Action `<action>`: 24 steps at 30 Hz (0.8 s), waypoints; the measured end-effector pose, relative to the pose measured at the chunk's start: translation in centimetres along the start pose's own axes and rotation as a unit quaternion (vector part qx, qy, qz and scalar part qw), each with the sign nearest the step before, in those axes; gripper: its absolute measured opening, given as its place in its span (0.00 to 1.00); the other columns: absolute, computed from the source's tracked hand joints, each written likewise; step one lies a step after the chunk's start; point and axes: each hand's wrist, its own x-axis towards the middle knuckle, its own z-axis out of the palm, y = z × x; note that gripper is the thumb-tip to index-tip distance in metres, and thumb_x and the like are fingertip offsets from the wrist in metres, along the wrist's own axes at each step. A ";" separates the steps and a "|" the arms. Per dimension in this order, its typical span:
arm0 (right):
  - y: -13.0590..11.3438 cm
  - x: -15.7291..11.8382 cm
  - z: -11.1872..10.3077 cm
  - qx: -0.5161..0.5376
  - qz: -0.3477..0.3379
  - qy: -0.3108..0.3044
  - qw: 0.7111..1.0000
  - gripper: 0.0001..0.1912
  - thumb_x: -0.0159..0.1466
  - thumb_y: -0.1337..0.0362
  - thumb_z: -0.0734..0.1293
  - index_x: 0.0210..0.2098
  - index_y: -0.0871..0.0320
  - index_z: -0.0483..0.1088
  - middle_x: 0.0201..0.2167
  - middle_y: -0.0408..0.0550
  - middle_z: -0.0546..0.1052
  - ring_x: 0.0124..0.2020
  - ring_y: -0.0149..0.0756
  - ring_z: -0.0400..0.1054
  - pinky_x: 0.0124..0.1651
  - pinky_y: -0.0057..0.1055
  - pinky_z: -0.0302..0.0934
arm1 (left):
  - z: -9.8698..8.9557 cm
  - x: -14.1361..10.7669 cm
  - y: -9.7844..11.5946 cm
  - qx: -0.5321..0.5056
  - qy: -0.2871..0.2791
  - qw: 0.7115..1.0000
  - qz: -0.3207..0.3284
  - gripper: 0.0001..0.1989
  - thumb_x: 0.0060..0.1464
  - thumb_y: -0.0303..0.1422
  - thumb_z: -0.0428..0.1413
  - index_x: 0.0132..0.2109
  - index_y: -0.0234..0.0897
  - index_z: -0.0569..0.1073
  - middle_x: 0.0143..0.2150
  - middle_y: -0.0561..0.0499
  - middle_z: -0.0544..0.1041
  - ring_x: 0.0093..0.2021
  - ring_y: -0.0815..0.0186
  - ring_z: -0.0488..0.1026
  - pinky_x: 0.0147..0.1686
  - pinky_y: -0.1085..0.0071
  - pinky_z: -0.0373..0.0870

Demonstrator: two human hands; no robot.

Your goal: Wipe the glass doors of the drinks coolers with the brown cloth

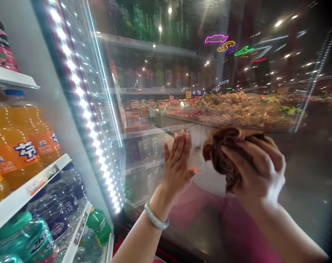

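My left hand (178,160) lies flat with its fingers stretched upward against the glass door (144,153). A pale bangle (156,217) circles that wrist. To its right, my right hand (260,160) grips a crumpled brown cloth (227,157), which bunches out past the fingers at the glass. Reflections of lights, neon signs and a heaped display of goods show in the pane, along with a pink blur low down.
At the left, cooler shelves hold orange soda bottles (18,135), dark-labelled clear bottles (59,201) and green bottles (100,223). A white price rail (31,186) edges one shelf. A bright LED strip (83,102) runs down the cooler frame.
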 end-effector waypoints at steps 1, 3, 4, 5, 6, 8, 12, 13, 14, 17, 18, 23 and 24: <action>-0.4 1.2 1.1 0.003 0.006 0.020 1.000 0.24 0.63 0.73 0.72 0.58 0.51 0.76 0.55 0.52 0.76 0.63 0.53 0.67 0.70 0.59 0.64 | -0.2 0.2 -0.3 -0.004 0.005 1.000 -0.010 0.48 0.64 0.62 0.22 0.79 0.36 0.32 0.82 0.40 0.42 0.81 0.57 0.33 0.78 0.51 0.24; -2.0 3.2 3.3 0.024 -0.001 0.030 0.999 0.22 0.64 0.71 0.72 0.57 0.52 0.76 0.55 0.52 0.77 0.63 0.52 0.67 0.70 0.59 0.64 | -0.5 0.6 -1.0 -0.016 0.017 0.999 -0.024 0.46 0.66 0.60 0.24 0.79 0.36 0.31 0.82 0.40 0.40 0.81 0.58 0.31 0.78 0.50 0.25; -3.0 3.6 4.2 0.034 -0.011 0.020 0.999 0.21 0.65 0.71 0.72 0.56 0.52 0.76 0.55 0.50 0.77 0.62 0.51 0.67 0.70 0.58 0.64 | -0.6 0.7 -1.5 -0.022 0.024 0.999 -0.028 0.44 0.68 0.59 0.24 0.79 0.36 0.32 0.82 0.40 0.39 0.81 0.58 0.31 0.78 0.50 0.26; -4.0 3.7 4.7 0.042 -0.023 0.006 0.999 0.19 0.65 0.70 0.72 0.56 0.52 0.76 0.54 0.49 0.78 0.60 0.49 0.68 0.70 0.56 0.65 | -0.7 0.7 -2.0 -0.027 0.030 0.999 -0.028 0.43 0.69 0.58 0.25 0.79 0.36 0.32 0.82 0.39 0.39 0.81 0.58 0.31 0.78 0.49 0.26; -4.8 3.4 5.0 0.047 -0.034 -0.014 0.998 0.19 0.66 0.70 0.72 0.56 0.52 0.76 0.54 0.48 0.78 0.60 0.48 0.68 0.71 0.55 0.65 | -0.7 0.5 -2.6 -0.031 0.036 0.999 -0.024 0.42 0.70 0.57 0.26 0.79 0.36 0.33 0.82 0.39 0.40 0.81 0.58 0.31 0.78 0.49 0.25; -5.5 1.9 4.5 0.055 -0.054 -0.052 0.996 0.19 0.67 0.70 0.71 0.56 0.53 0.76 0.54 0.47 0.78 0.60 0.48 0.67 0.72 0.54 0.64 | -0.6 -0.1 -3.7 -0.035 0.047 0.998 -0.015 0.42 0.69 0.57 0.26 0.80 0.37 0.34 0.82 0.40 0.40 0.81 0.58 0.31 0.78 0.49 0.24; -3.6 0.2 2.9 0.068 -0.072 -0.077 0.992 0.20 0.67 0.73 0.70 0.57 0.53 0.75 0.52 0.48 0.78 0.62 0.47 0.66 0.72 0.56 0.63 | -0.6 -1.3 -5.4 -0.037 0.037 0.998 -0.020 0.43 0.67 0.60 0.26 0.80 0.43 0.33 0.82 0.43 0.42 0.81 0.59 0.33 0.78 0.52 0.22; -3.2 0.7 3.1 0.066 -0.069 -0.066 0.993 0.20 0.66 0.73 0.70 0.56 0.53 0.75 0.52 0.49 0.77 0.61 0.47 0.67 0.72 0.57 0.63 | -0.6 -1.5 -5.6 -0.038 0.031 0.999 -0.021 0.43 0.67 0.60 0.27 0.80 0.43 0.33 0.82 0.43 0.43 0.81 0.59 0.34 0.78 0.52 0.22; -2.9 1.5 3.5 0.063 -0.062 -0.051 0.995 0.20 0.66 0.73 0.70 0.56 0.53 0.75 0.52 0.50 0.77 0.62 0.48 0.66 0.72 0.57 0.63 | -0.6 -1.5 -5.8 -0.040 0.028 0.999 -0.021 0.43 0.67 0.60 0.27 0.80 0.44 0.34 0.82 0.43 0.43 0.81 0.59 0.34 0.78 0.51 0.22; -4.2 4.6 6.2 0.062 -0.041 0.001 0.997 0.17 0.66 0.71 0.70 0.54 0.53 0.76 0.55 0.51 0.76 0.62 0.50 0.66 0.72 0.58 0.62 | -0.2 -1.4 -6.0 -0.047 0.038 0.998 -0.013 0.42 0.68 0.59 0.26 0.80 0.44 0.36 0.82 0.44 0.44 0.81 0.57 0.33 0.78 0.49 0.23; -5.0 5.3 7.2 0.065 -0.043 0.012 0.997 0.15 0.67 0.69 0.69 0.53 0.52 0.76 0.55 0.50 0.76 0.61 0.49 0.66 0.72 0.57 0.62 | 0.0 -1.5 -6.0 -0.049 0.045 0.998 -0.012 0.41 0.69 0.58 0.26 0.80 0.44 0.37 0.82 0.44 0.43 0.81 0.57 0.32 0.78 0.48 0.24; -8.3 3.9 8.3 0.085 -0.088 -0.031 0.992 0.13 0.70 0.66 0.68 0.52 0.54 0.77 0.55 0.47 0.77 0.61 0.45 0.66 0.73 0.50 0.63 | 0.9 -3.4 -7.7 -0.023 0.049 0.998 -0.033 0.39 0.71 0.55 0.30 0.79 0.41 0.32 0.82 0.42 0.38 0.81 0.55 0.29 0.79 0.45 0.28; -8.1 3.1 7.8 0.093 -0.103 -0.052 0.989 0.13 0.70 0.67 0.68 0.53 0.54 0.77 0.54 0.47 0.78 0.61 0.44 0.66 0.73 0.49 0.62 | 0.9 -3.9 -8.3 -0.012 0.041 0.999 -0.030 0.40 0.71 0.55 0.30 0.79 0.41 0.32 0.82 0.41 0.39 0.81 0.55 0.30 0.79 0.45 0.29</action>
